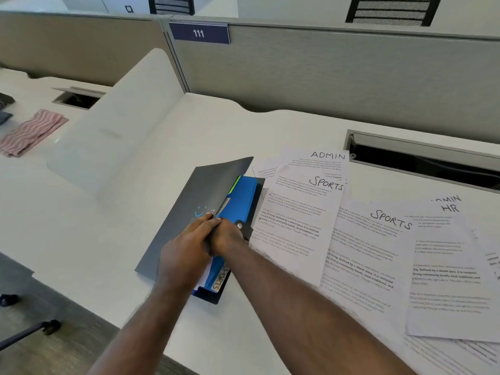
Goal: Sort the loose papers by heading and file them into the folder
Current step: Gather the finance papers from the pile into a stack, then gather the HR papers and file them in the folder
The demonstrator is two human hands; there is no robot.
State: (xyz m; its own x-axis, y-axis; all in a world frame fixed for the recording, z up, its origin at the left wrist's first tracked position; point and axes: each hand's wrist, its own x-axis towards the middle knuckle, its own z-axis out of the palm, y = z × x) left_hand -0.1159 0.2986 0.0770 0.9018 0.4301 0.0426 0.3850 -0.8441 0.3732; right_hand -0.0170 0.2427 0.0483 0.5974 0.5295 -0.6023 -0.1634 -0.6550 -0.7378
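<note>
White desk surface (140,169) fills the view, backed by a grey partition (324,77) carrying a sign numbered 111 (199,33). At the far left lies a folded pink striped cloth (32,132).

I see both forearms reaching from the near edge toward the desk's middle, converging on a dark grey folder (194,201). Its cover is lifted partway, showing blue dividers (242,196) inside, one with a tab reading SPORTS.

My left hand (185,250) lies knuckles up on the cover's edge, fingers curled around that edge and gripping it. My right hand (230,236) sits touching the left, its fingers tucked down into the folder's opening; I cannot tell what, if anything, they are pinching. A black snap strap (243,228) pokes out just beyond the right hand.

Right of the folder, loose papers (359,239) lie overlapping across the desk, headed ADMIN, SPORTS and HR. A cable tray (422,161) opens at the far right.
</note>
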